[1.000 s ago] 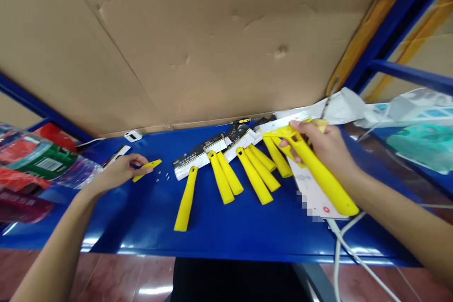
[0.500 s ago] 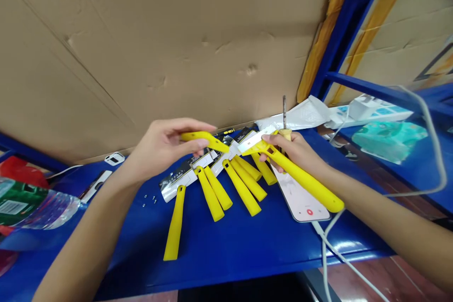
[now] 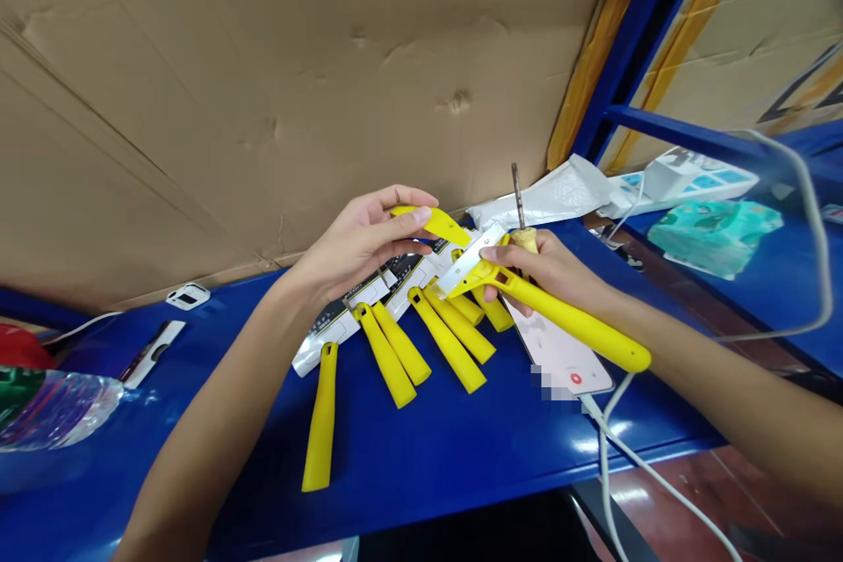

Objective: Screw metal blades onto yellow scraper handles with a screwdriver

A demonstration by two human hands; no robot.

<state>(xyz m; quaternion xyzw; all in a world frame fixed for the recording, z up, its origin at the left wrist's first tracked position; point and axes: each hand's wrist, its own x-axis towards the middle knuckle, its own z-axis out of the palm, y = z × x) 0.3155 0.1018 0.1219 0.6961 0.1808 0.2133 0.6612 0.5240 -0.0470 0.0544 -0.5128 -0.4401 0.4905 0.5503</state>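
Observation:
My left hand (image 3: 369, 237) pinches a small yellow plastic clamp plate (image 3: 448, 226) with holes in it, its tip close to a bare metal blade (image 3: 471, 262). That blade lies across the head of a yellow scraper handle (image 3: 580, 320). My right hand (image 3: 557, 268) grips the scraper, thumb on the blade, and also holds a screwdriver (image 3: 517, 193) with its shaft pointing up. Below my hands several more yellow handles (image 3: 320, 421) lie on the blue table (image 3: 421, 457). Their upper ends rest by black-and-white blade packs (image 3: 316, 347), partly hidden by my left hand.
A phone (image 3: 559, 356) with a white cable (image 3: 649, 465) lies under my right hand. Behind are a white plastic bag (image 3: 546, 198), a power strip (image 3: 717, 183) and a teal packet (image 3: 717, 233). At the left sit a bottle (image 3: 66, 408) and a small white device (image 3: 188, 296).
My left hand has moved right and slightly up, bringing the yellow clamp plate up to the blade. My right hand keeps hold of the scraper and screwdriver. The view has shifted a little.

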